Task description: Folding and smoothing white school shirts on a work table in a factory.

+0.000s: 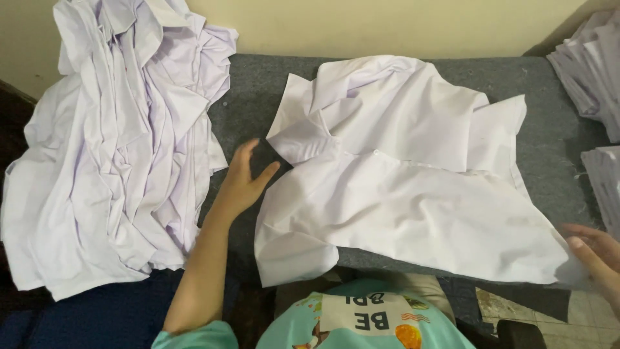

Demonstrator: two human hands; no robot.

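Shirt, white, lies spread on the grey tabletop at centre, collar toward 9 o'clock, one sleeve folded across its upper half. Left hand rests at its 9 o'clock, fingers loosely open, thumb just touching the collar edge, gripping nothing. Right hand sits at 4 o'clock, open, fingertips at the hem corner. Pile of crumpled white shirts fills the 9 o'clock side. Folded stacks sit at 2 o'clock.

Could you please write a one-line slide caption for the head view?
Left hand at the collar and right hand at the hem of a white shirt spread on grey felt table.
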